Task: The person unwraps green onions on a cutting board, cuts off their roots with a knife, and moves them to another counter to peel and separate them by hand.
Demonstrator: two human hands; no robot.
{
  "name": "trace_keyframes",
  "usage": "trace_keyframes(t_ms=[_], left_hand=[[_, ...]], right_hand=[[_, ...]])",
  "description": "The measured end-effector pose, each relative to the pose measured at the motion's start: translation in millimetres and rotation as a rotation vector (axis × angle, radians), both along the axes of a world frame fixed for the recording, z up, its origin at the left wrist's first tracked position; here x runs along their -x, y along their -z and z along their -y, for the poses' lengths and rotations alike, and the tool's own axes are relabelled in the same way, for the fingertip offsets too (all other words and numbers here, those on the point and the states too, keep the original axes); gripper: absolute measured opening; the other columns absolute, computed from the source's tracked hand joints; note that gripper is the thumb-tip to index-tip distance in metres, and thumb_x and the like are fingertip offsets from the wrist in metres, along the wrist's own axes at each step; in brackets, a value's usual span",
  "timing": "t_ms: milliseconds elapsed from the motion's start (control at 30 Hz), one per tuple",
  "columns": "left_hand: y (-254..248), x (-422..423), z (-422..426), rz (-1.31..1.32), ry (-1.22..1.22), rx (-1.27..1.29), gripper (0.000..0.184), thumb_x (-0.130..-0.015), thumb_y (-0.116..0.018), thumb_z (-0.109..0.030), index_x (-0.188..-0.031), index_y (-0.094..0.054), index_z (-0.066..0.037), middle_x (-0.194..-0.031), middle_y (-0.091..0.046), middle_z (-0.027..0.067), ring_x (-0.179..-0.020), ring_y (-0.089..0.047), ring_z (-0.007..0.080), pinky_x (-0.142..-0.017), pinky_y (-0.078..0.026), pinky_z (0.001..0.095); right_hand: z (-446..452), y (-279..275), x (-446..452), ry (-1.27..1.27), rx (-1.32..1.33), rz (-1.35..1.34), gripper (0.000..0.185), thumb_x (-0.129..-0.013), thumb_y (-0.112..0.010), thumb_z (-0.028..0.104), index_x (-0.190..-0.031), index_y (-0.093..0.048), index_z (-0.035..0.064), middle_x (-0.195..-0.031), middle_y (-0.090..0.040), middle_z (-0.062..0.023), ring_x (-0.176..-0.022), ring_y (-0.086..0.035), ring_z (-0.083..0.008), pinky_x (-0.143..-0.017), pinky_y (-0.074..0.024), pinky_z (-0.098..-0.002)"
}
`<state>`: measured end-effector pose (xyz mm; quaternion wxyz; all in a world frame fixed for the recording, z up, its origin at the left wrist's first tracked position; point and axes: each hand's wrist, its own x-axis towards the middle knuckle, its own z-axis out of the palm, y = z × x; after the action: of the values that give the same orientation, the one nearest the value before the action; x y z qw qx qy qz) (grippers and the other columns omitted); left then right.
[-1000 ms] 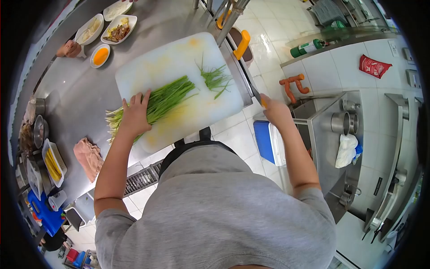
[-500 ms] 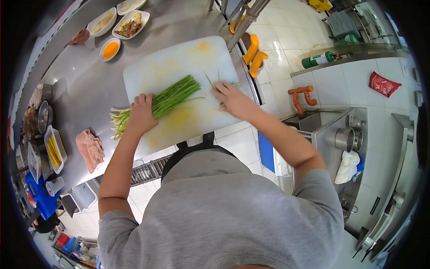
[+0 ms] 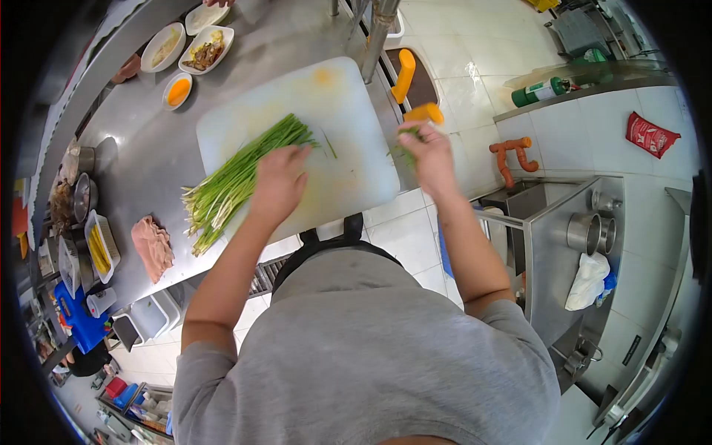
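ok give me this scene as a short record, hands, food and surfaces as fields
left hand: laid over the chive bunch, thumb apart from the fingers
right hand: past the board's right edge, grip closed on chive trimmings, somewhat blurred
chive bunch: slantwise on the board, pale ends past its left edge
loose chive piece: on the board, right of the bunch
cutting board: white, yellow-stained
counter: stainless steel
pink meat: on the counter, left of the board
small dish: orange-yellow contents
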<state>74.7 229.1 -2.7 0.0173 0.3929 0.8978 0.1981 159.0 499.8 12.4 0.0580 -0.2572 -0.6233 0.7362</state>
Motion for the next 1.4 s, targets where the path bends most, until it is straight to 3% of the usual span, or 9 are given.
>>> trace_keyframes(t_ms=[300,433,567,800,933,1167,1300,1333,1400], left_hand=[[37.7,15.9,-87.8,-0.009,-0.054,0.166,0.009,-0.082,-0.059,-0.011,-0.088,-0.058,-0.005,-0.098,-0.058,0.0083,-0.096,-0.054,0.0249,-0.084,-0.04,0.0381],[8.9,-37.2,-145.5,0.476,-0.187,-0.491,0.011,-0.079,-0.062,-0.01,-0.084,-0.058,0.0,-0.081,-0.06,0.0161,-0.075,-0.059,0.0342,-0.069,-0.047,0.0392],[-14.6,-57.8,-178.3,0.22,-0.026,-0.302,0.011,-0.078,-0.063,-0.011,-0.083,-0.062,-0.002,-0.082,-0.062,0.0134,-0.085,-0.059,0.0305,-0.078,-0.045,0.0399],[-15.7,-72.3,-160.1,0.524,-0.009,-0.585,0.029,-0.08,-0.06,-0.008,-0.109,-0.06,-0.005,-0.102,-0.06,0.0142,-0.097,-0.056,0.0313,-0.087,-0.044,0.0391],[23.0,-58.4,-99.3,0.142,-0.039,-0.273,0.033,-0.078,-0.061,-0.005,-0.111,-0.058,-0.005,-0.109,-0.057,0.013,-0.104,-0.052,0.0328,-0.091,-0.041,0.0416],[48.7,-58.4,-81.7,0.108,-0.059,-0.107,0.033,-0.076,-0.066,-0.011,-0.108,-0.06,-0.008,-0.114,-0.053,0.0117,-0.107,-0.049,0.0325,-0.092,-0.036,0.0425],[53.5,-56.8,-79.2,0.111,-0.069,-0.107,0.034,-0.075,-0.067,-0.012,-0.108,-0.06,-0.009,-0.114,-0.053,0.0107,-0.108,-0.049,0.0314,-0.091,-0.036,0.0416],[53.1,-57.0,-79.3,0.119,-0.075,-0.109,0.034,-0.074,-0.068,-0.012,-0.107,-0.061,-0.009,-0.114,-0.053,0.0104,-0.108,-0.049,0.0314,-0.091,-0.037,0.0419],[51.4,-56.2,-78.6,0.139,-0.061,-0.126,0.035,-0.074,-0.068,-0.013,-0.108,-0.06,-0.008,-0.114,-0.053,0.0108,-0.108,-0.049,0.0324,-0.092,-0.036,0.0421]], right_hand=[[-24.2,11.4,-33.4,0.124,0.556,-0.185,0.014,-0.089,-0.053,0.0,-0.104,-0.054,-0.0017,-0.095,-0.057,-0.0081,-0.084,-0.054,-0.0144,-0.079,-0.0449,-0.0251],[-5.1,9.6,-46.6,0.197,0.421,-0.133,0.014,-0.09,-0.052,0.002,-0.104,-0.054,-0.0001,-0.096,-0.058,-0.0079,-0.086,-0.054,-0.0137,-0.079,-0.0438,-0.0248],[-0.7,19.6,-46.4,0.32,0.298,-0.111,0.013,-0.09,-0.052,0.0,-0.103,-0.055,-0.0002,-0.098,-0.058,-0.008,-0.084,-0.055,-0.013,-0.077,-0.0453,-0.024],[-85.6,8.8,-26.6,0.512,0.154,-0.301,0.015,-0.088,-0.052,-0.004,-0.102,-0.056,-0.0022,-0.093,-0.057,-0.007,-0.083,-0.055,-0.0136,-0.075,-0.0471,-0.0261],[-181.8,98.2,39.1,0.654,0.292,-0.204,0.019,-0.087,-0.054,-0.003,-0.106,-0.056,-0.0031,-0.098,-0.057,-0.0088,-0.085,-0.055,-0.0162,-0.074,-0.0465,-0.028],[-192.5,296.7,155.2,0.726,0.531,0.154,0.025,-0.087,-0.058,0.006,-0.11,-0.054,-0.0016,-0.103,-0.056,-0.0117,-0.092,-0.055,-0.0254,-0.077,-0.0496,-0.0383],[-193.9,307.7,169.0,0.459,0.844,0.206,0.041,-0.088,-0.058,0.022,-0.119,-0.048,-0.0023,-0.124,-0.048,-0.019,-0.117,-0.044,-0.0364,-0.097,-0.0357,-0.0577],[-190.6,299.2,172.4,0.503,0.809,0.251,0.054,-0.088,-0.057,0.031,-0.131,-0.04,0.0031,-0.135,-0.038,-0.0206,-0.129,-0.031,-0.0409,-0.104,-0.0191,-0.0635],[-192.9,275.2,164.4,0.426,0.547,0.295,0.058,-0.087,-0.058,0.03,-0.136,-0.036,0.0089,-0.137,-0.036,-0.0172,-0.125,-0.034,-0.0397,-0.101,-0.0244,-0.0613]])
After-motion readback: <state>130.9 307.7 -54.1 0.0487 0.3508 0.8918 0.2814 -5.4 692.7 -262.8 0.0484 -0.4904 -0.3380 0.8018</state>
